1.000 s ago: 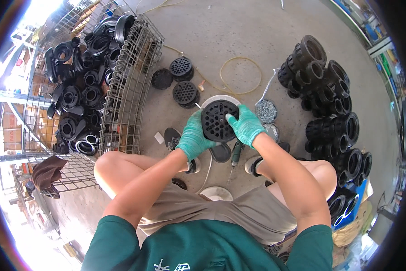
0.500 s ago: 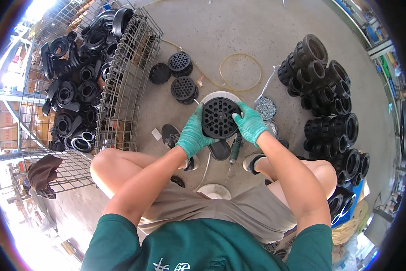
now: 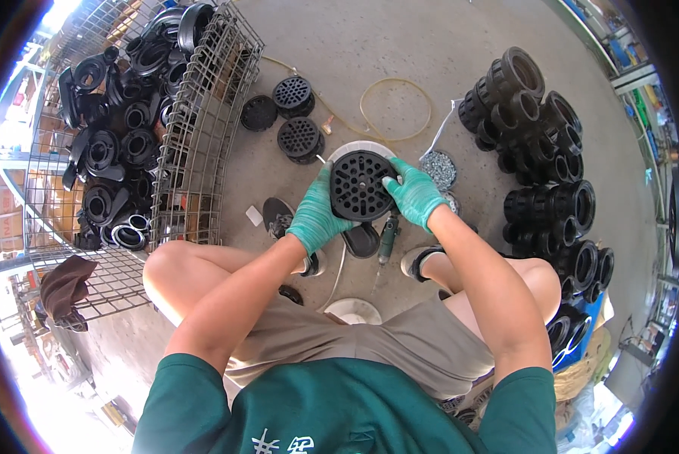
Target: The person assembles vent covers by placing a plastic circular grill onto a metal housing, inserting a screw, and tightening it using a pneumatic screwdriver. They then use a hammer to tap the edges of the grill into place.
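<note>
A round black drain cover [image 3: 362,186] with many holes is held between my two green-gloved hands, its perforated face turned up. My left hand [image 3: 314,213] grips its left edge, thumb along the rim and fingers underneath. On the right rim, my right hand [image 3: 417,195] is closed with its thumb over the edge. Behind the cover shows the rim of a white round base [image 3: 361,146]; whether the cover touches it is hidden. A black rounded part [image 3: 362,242] pokes out below the cover. Beside it is a green power screwdriver [image 3: 389,238].
On the left stands a wire cage [image 3: 196,144] full of black fittings. Stacked grates [image 3: 300,138] sit on the floor near a coiled yellowish hose [image 3: 396,110]. A container of small metal screws [image 3: 439,171] lies right, before piled black ring fittings [image 3: 540,129].
The whole view has shifted slightly, so surroundings appear a little further left and up. Both hands keep their hold on the drain cover, with little other movement.
</note>
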`<state>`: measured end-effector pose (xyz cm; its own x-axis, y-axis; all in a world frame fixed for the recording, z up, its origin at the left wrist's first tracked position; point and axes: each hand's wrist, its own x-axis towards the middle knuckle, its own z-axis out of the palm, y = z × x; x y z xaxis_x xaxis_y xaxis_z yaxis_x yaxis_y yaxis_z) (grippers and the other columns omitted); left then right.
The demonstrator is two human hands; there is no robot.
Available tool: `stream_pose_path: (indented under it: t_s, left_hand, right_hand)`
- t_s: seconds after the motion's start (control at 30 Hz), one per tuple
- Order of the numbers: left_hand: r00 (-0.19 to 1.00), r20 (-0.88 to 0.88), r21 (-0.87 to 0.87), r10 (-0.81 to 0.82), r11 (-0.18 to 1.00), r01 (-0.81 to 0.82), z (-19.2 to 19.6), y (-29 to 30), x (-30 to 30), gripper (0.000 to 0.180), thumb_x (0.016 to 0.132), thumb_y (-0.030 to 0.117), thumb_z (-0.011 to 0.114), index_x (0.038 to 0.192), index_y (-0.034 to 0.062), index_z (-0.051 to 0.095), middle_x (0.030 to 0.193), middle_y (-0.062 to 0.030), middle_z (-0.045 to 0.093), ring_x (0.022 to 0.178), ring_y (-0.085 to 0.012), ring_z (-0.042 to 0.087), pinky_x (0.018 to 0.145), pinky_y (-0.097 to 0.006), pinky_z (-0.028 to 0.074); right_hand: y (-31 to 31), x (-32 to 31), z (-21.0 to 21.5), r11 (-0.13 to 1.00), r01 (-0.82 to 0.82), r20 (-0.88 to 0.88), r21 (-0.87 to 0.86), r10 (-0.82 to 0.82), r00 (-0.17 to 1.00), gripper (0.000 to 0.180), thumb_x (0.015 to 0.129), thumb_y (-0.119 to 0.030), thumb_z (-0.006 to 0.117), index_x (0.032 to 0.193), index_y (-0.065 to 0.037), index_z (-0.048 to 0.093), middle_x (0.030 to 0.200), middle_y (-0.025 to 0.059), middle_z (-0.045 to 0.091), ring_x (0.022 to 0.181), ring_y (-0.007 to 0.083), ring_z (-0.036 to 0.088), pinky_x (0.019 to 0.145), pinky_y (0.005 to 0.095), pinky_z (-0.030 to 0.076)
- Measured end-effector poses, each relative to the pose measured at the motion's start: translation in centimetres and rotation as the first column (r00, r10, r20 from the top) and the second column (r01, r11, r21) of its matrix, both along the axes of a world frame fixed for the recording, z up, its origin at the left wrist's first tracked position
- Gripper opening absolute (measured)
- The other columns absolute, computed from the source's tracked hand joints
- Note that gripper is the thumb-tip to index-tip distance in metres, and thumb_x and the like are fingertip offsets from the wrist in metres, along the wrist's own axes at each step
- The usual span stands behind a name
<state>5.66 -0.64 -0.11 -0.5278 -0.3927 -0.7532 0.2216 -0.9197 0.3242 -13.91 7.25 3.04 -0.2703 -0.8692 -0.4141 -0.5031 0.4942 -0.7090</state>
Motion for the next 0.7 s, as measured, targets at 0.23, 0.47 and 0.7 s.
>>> stream_pose_path:
  t_s: [0.23, 0.47, 0.7]
  left_hand:
    - [0.999, -0.028, 0.047, -0.016, 0.999, 0.018, 1.0, 0.0, 0.1, 0.056, 0.099, 0.064, 0.052, 0.132, 0.0198, 0.062, 0.128, -0.0067, 0.066, 0.115, -0.025, 0.065, 0.088, -0.055, 0.061]
    - [0.996, -0.08, 0.032, -0.026, 0.999, 0.029, 0.1, -0.2, 0.5, 0.054, 0.1, 0.062, 0.052, 0.133, 0.0195, 0.061, 0.128, -0.0064, 0.065, 0.115, -0.0251, 0.065, 0.086, -0.056, 0.061]
    - [0.998, -0.063, 0.023, 0.013, 1.0, -0.011, 0.1, -0.1, 0.3, 0.055, 0.099, 0.061, 0.055, 0.133, 0.0184, 0.061, 0.129, -0.0084, 0.064, 0.116, -0.0278, 0.065, 0.089, -0.061, 0.059]
  right_hand:
    - [0.4, 0.0, 0.0, 1.0, -0.009, -0.028, -0.02, 0.009, 1.0, 0.05, 0.097, -0.021, 0.063, 0.141, 0.0, 0.053, 0.127, 0.0283, 0.064, 0.115, 0.0423, 0.063, 0.099, 0.0441, 0.05]
    - [0.3, 0.1, 0.1, 0.999, -0.025, -0.052, -0.031, 0.023, 0.998, 0.051, 0.097, -0.022, 0.063, 0.141, 0.001, 0.053, 0.126, 0.0287, 0.064, 0.115, 0.0421, 0.064, 0.099, 0.044, 0.051]
    - [0.1, -0.1, -0.5, 1.0, -0.004, -0.015, -0.002, 0.004, 1.0, 0.053, 0.097, -0.024, 0.064, 0.142, 0.001, 0.052, 0.127, 0.0291, 0.064, 0.117, 0.0412, 0.064, 0.1, 0.0435, 0.05]
